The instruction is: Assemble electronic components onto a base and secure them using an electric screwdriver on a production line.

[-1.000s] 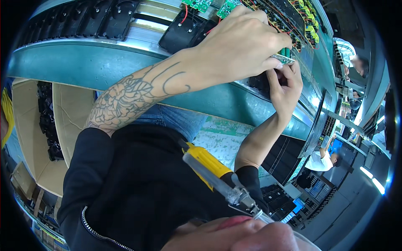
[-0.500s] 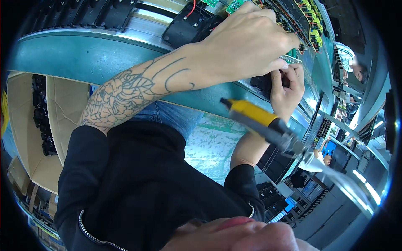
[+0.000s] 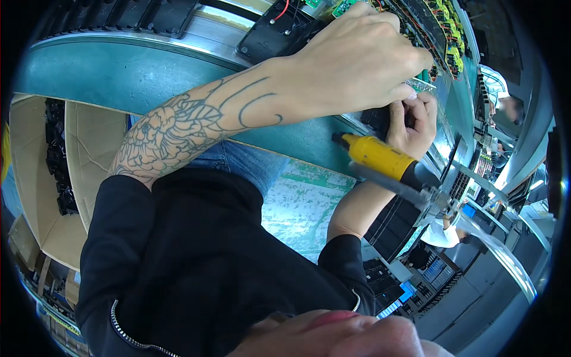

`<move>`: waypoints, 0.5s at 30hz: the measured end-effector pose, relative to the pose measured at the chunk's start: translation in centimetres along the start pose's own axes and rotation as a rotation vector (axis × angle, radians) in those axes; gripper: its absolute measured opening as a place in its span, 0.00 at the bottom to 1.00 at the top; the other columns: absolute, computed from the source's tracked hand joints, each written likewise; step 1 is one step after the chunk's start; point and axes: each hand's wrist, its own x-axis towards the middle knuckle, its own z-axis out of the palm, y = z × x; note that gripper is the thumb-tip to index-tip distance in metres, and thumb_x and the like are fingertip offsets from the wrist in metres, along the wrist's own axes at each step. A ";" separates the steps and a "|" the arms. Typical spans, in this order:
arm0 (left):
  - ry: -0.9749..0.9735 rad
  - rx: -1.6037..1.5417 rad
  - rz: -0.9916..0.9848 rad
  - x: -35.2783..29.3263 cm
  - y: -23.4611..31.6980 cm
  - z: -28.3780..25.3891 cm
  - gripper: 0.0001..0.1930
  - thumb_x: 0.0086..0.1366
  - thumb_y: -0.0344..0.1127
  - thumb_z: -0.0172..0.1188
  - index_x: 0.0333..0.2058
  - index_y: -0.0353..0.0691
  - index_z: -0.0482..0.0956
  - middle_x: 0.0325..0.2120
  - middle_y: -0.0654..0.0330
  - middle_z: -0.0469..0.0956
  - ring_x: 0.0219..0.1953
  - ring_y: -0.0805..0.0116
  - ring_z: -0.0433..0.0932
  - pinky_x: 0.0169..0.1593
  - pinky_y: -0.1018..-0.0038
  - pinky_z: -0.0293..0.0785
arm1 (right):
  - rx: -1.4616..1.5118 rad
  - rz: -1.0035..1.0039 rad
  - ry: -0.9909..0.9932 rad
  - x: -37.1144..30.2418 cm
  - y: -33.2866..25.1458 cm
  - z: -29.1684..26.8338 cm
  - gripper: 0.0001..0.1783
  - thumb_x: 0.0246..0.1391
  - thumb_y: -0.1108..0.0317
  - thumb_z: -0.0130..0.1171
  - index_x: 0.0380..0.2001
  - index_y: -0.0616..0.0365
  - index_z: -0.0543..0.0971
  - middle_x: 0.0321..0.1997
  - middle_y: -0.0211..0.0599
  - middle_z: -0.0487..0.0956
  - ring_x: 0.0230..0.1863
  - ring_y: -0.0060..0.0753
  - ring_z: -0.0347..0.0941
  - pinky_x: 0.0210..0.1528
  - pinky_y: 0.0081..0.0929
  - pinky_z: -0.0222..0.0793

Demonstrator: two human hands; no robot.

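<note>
Here, left hand (image 3: 357, 59) was curled, fingertips pinched on small green circuit board (image 3: 421, 83) at teal bench (image 3: 119, 77) edge. Right hand (image 3: 410, 122) was closed around black part (image 3: 377, 119) beneath board. Yellow-handled tool (image 3: 380, 157) was hung just beside right hand.

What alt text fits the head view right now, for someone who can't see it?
Two bare hands work on a small black part at a teal bench edge: the left hand presses from above, the right hand pinches it. A yellow screwdriver hangs just below them.
</note>
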 end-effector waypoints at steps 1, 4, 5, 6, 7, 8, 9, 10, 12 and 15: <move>-0.015 0.005 -0.001 0.0 0.0 0.0 0.06 0.59 0.34 0.60 0.27 0.40 0.75 0.23 0.61 0.76 0.30 0.69 0.68 0.42 0.73 0.63 | -0.003 -0.016 -0.006 0.0 0.0 0.0 0.05 0.50 0.77 0.66 0.31 0.67 0.82 0.37 0.36 0.75 0.29 0.24 0.65 0.31 0.18 0.63; -0.057 0.017 -0.003 0.2 -0.1 -0.1 0.06 0.59 0.34 0.61 0.26 0.40 0.76 0.23 0.61 0.76 0.30 0.69 0.68 0.42 0.73 0.64 | -0.015 -0.063 -0.025 0.1 0.0 -0.2 0.05 0.51 0.77 0.66 0.32 0.67 0.81 0.37 0.36 0.75 0.29 0.24 0.65 0.31 0.18 0.63; -0.057 0.019 -0.004 0.2 -0.1 -0.1 0.06 0.59 0.34 0.61 0.26 0.40 0.76 0.23 0.61 0.76 0.30 0.69 0.68 0.42 0.73 0.64 | -0.013 -0.064 -0.025 0.1 0.0 -0.1 0.05 0.51 0.77 0.66 0.32 0.67 0.81 0.37 0.36 0.75 0.29 0.24 0.65 0.31 0.18 0.63; -0.053 0.029 0.000 0.1 -0.1 -0.1 0.06 0.59 0.34 0.61 0.26 0.40 0.76 0.23 0.61 0.76 0.30 0.69 0.68 0.42 0.73 0.64 | -0.010 -0.066 -0.026 0.1 0.0 -0.1 0.05 0.51 0.77 0.66 0.32 0.67 0.81 0.37 0.36 0.75 0.29 0.24 0.65 0.31 0.18 0.62; -0.048 0.039 0.005 0.1 -0.1 -0.1 0.06 0.58 0.34 0.61 0.26 0.40 0.76 0.23 0.61 0.76 0.30 0.69 0.68 0.42 0.73 0.64 | -0.006 -0.068 -0.027 0.1 0.0 0.0 0.05 0.51 0.78 0.66 0.32 0.67 0.81 0.37 0.36 0.75 0.29 0.24 0.65 0.31 0.18 0.62; -0.044 0.051 0.009 0.0 -0.2 -0.1 0.06 0.58 0.34 0.61 0.26 0.40 0.76 0.23 0.62 0.76 0.30 0.69 0.68 0.42 0.73 0.64 | -0.002 -0.070 -0.028 0.1 0.1 0.1 0.05 0.51 0.78 0.66 0.32 0.67 0.81 0.37 0.36 0.75 0.29 0.24 0.65 0.31 0.18 0.62; -0.040 0.063 0.014 0.0 -0.2 -0.1 0.06 0.58 0.34 0.61 0.26 0.40 0.76 0.23 0.62 0.76 0.30 0.69 0.68 0.41 0.73 0.64 | 0.004 -0.072 -0.028 0.1 0.1 0.2 0.05 0.51 0.78 0.66 0.32 0.67 0.81 0.37 0.36 0.75 0.29 0.24 0.65 0.31 0.18 0.62; -0.038 0.058 0.014 0.0 -0.1 0.0 0.06 0.58 0.34 0.61 0.26 0.40 0.76 0.23 0.62 0.76 0.30 0.69 0.68 0.41 0.73 0.64 | -0.001 -0.071 -0.029 0.1 0.1 0.1 0.05 0.51 0.78 0.66 0.32 0.67 0.81 0.37 0.36 0.75 0.29 0.24 0.65 0.31 0.18 0.62; -0.022 0.048 0.013 0.0 -0.1 0.1 0.06 0.58 0.34 0.61 0.26 0.40 0.76 0.23 0.62 0.76 0.30 0.70 0.68 0.41 0.73 0.64 | -0.010 -0.072 -0.034 0.2 0.0 -0.1 0.05 0.51 0.78 0.65 0.32 0.67 0.81 0.37 0.36 0.75 0.29 0.24 0.65 0.31 0.18 0.62; -0.007 0.042 0.012 0.1 -0.1 0.1 0.06 0.58 0.34 0.61 0.26 0.40 0.76 0.23 0.62 0.76 0.30 0.70 0.68 0.41 0.73 0.64 | -0.017 -0.074 -0.039 0.2 0.0 -0.2 0.05 0.51 0.78 0.65 0.32 0.67 0.81 0.37 0.36 0.75 0.29 0.24 0.65 0.31 0.18 0.62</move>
